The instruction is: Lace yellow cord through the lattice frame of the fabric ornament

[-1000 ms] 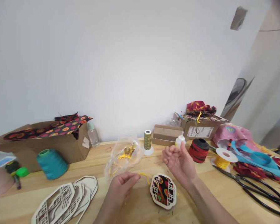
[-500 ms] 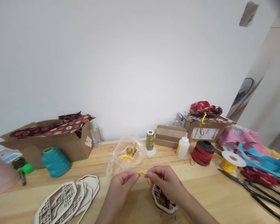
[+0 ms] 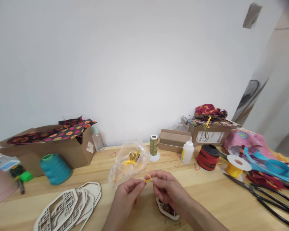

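Observation:
A short yellow cord (image 3: 148,180) runs between my two hands and makes a small loop between the fingertips. My left hand (image 3: 128,195) pinches one part of it between thumb and forefinger. Close by on the right, my right hand (image 3: 167,187) pinches the cord too, its other fingers curled. Under the right hand lies a white lattice-cut frame piece (image 3: 168,211) backed with dark patterned fabric, partly hidden by that hand. Beyond the hands a clear plastic bag (image 3: 128,160) holds yellow cord and brass-coloured round pieces.
Stacked lattice frames (image 3: 67,208) lie at left, near a teal thread cone (image 3: 55,169) and a fabric-filled box (image 3: 79,155). Behind are a gold thread spool (image 3: 153,146) and a white bottle (image 3: 188,152). Black-handled scissors (image 3: 252,189) and a yellow cord spool (image 3: 234,168) are at right.
The yellow cord, earlier stretched in an arch with an end hanging at the right hand, now forms a small loop. The fingertips have shifted slightly.

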A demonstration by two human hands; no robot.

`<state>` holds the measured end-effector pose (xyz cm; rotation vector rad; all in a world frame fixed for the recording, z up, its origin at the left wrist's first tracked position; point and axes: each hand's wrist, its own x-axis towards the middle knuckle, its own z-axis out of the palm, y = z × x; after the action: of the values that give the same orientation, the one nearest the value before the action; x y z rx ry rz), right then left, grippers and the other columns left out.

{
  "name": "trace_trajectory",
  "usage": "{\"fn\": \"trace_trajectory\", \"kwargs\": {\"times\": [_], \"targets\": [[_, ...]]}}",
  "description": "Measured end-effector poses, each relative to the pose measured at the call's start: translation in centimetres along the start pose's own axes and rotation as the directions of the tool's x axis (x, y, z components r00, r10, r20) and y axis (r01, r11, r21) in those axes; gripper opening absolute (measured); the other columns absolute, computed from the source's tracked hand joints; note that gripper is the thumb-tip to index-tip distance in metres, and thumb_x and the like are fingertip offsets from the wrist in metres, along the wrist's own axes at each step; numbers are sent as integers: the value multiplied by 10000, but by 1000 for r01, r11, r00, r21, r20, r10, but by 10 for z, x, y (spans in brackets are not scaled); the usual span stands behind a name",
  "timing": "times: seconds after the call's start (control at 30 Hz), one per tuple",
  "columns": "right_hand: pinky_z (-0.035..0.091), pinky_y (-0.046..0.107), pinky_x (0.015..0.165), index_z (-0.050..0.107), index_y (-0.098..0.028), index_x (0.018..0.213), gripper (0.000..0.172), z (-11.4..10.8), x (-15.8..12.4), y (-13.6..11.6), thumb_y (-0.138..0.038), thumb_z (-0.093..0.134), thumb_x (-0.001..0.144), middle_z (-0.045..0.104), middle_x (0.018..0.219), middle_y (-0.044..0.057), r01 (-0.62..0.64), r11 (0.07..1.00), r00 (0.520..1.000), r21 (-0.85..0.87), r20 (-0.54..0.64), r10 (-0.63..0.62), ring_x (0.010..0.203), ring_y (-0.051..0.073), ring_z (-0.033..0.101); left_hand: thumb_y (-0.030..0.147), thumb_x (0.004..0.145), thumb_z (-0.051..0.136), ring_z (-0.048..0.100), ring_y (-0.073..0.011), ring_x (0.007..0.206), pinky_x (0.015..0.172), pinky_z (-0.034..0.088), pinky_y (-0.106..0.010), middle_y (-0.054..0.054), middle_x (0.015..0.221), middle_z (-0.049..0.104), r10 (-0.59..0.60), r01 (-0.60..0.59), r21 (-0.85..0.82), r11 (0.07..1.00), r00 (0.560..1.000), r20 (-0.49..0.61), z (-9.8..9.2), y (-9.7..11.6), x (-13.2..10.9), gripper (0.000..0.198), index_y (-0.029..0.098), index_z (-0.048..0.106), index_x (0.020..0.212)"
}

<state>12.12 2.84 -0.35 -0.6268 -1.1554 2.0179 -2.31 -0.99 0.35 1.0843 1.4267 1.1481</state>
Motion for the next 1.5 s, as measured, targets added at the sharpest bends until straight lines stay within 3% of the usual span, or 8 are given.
{"fn": "trace_trajectory", "kwargs": {"times": [0.23, 0.67, 0.83, 1.0, 1.13, 1.27, 1.4, 1.5], "targets": [[83, 155, 276, 578, -115, 881, 205, -1, 0, -2, -172, 451, 731, 352, 308, -93, -46, 994, 999, 95, 14, 45, 262, 26, 171, 391, 548, 641, 136, -21, 299, 315, 68, -166, 124, 297, 252, -116, 122, -158, 980, 992, 46, -1, 0, 2, 286, 123, 638, 647], [87, 132, 280, 560, -107, 946, 225, -10, -1, -3, -173, 452, 760, 284, 316, -111, -153, 954, 986, 257, 103, 131, 294, 21, 128, 417, 532, 641, 161, -17, 294, 316, 71, -162, 123, 288, 264, -55, 52, -133, 990, 998, -15, 1, 1, 3, 332, 118, 645, 676], [94, 140, 264, 561, -128, 914, 190, -4, -2, -2, -187, 487, 749, 297, 307, -118, -93, 988, 992, 127, 91, 82, 274, 22, 124, 402, 579, 617, 173, -21, 299, 314, 80, -161, 115, 318, 275, -53, 56, -91, 994, 998, 29, 1, -3, 4, 311, 129, 657, 722], [130, 128, 261, 539, -150, 893, 189, 5, -2, 3, -250, 514, 734, 307, 309, -126, 30, 983, 1000, -180, 15, -27, 251, 21, 192, 375, 584, 616, 167, -25, 302, 320, 77, -166, 110, 317, 280, -83, 86, -108, 990, 996, 35, 1, -2, 3, 288, 135, 668, 733], [149, 129, 268, 515, -167, 894, 184, 8, -1, 7, -259, 470, 741, 303, 325, -125, 65, 872, 995, -485, -39, -96, 257, 34, 227, 325, 589, 617, 165, -33, 332, 334, 82, -173, 103, 338, 261, -38, 40, -77, 996, 999, 24, -1, -2, 4, 213, 142, 682, 677], [147, 142, 326, 558, -185, 822, 142, 8, -2, 10, -192, 452, 727, 260, 361, -116, 168, 615, 952, -770, -34, -303, 326, 38, 190, 301, 611, 595, 146, -37, 344, 340, 86, -173, 108, 347, 238, -66, 71, -106, 992, 996, 52, -2, -7, 3, 193, 138, 677, 674], [197, 144, 360, 554, -189, 794, 139, 10, -4, 8, -158, 454, 703, 263, 363, -116, 178, 468, 927, -865, -12, -375, 343, 47, 201, 291, 633, 574, 171, -41, 352, 346, 103, -166, 102, 364, 269, -80, 89, -126, 988, 994, 79, -1, -6, 1, 200, 142, 668, 727], [264, 143, 410, 551, -200, 790, 172, 12, -5, 6, -117, 458, 672, 275, 361, -116, 162, 413, 919, -896, -15, -393, 347, 53, 252, 299, 620, 598, 335, -66, 424, 400, 233, -164, 52, 436, 434, -5, 22, -103, 994, 987, 161, 2, 0, -1, 181, 140, 670, 670]]}}
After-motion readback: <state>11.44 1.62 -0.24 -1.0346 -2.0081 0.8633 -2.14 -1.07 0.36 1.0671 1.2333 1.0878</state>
